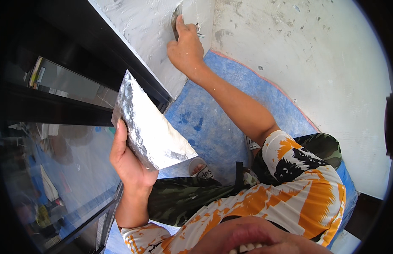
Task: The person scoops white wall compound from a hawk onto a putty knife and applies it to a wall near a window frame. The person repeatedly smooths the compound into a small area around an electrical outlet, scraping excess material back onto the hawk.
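Observation:
My left hand (pixel 136 165) grips one edge of a flat metal plasterer's hawk (pixel 128 103), thumb on top. Thick white putty (pixel 151 122) covers much of its face, with smeared bare metal along the thumb side. Farther off, my right hand (pixel 189 50) is closed around a trowel (pixel 175 23), its index finger stretched along the blade. The blade lies against the white, roughly coated wall (pixel 137 21) near the inner corner. Most of the trowel's handle is hidden by the fingers.
A second wall (pixel 298 46), pale with grey patches, meets the first at the corner. Blue sheeting (pixel 222 110) covers the floor. Close on the left stand a dark frame (pixel 74 42) and a glass pane (pixel 78 156). My sandalled foot (pixel 198 167) is below the hawk.

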Demonstrator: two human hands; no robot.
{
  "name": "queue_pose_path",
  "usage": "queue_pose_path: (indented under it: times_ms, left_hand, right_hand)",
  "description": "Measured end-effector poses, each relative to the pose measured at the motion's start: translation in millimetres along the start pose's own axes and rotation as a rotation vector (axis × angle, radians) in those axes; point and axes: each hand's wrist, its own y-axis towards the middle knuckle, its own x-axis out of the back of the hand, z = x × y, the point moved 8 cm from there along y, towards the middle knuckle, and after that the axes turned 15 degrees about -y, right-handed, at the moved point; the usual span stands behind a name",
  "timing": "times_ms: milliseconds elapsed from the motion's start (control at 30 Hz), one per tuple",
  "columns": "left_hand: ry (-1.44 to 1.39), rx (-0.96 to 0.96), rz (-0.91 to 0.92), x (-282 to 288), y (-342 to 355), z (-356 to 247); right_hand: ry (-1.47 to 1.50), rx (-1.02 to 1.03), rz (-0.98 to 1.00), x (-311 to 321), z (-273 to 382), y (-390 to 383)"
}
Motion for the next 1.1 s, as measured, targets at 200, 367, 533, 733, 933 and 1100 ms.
queue_pose_path:
  times_ms: [200,367,533,733,933,1100]
  left_hand:
    - [-0.044,0.038,-0.079,14,6,9]
    - [0.087,0.056,-0.143,25,13,6]
    - [-0.204,0.056,0.015,10,10,-14]
    - [0.129,-0.09,0.029,5,-4,-24]
    - [0.18,-0.255,-0.198,8,-11,-30]
    - [0.142,-0.293,-0.232,2,-3,-26]
  right_hand:
    - [0.533,0.057,0.331,75,-3,-80]
    - [0.433,1.008,0.102,116,42,-143]
    - [0.106,0.515,-0.059,87,-30,-70]
    - [0.12,-0.158,-0.236,9,-162,99]
    - [0.016,-0.135,-0.156,-17,-117,90]
    - [0.008,0.036,-0.073,-2,-20,-3]
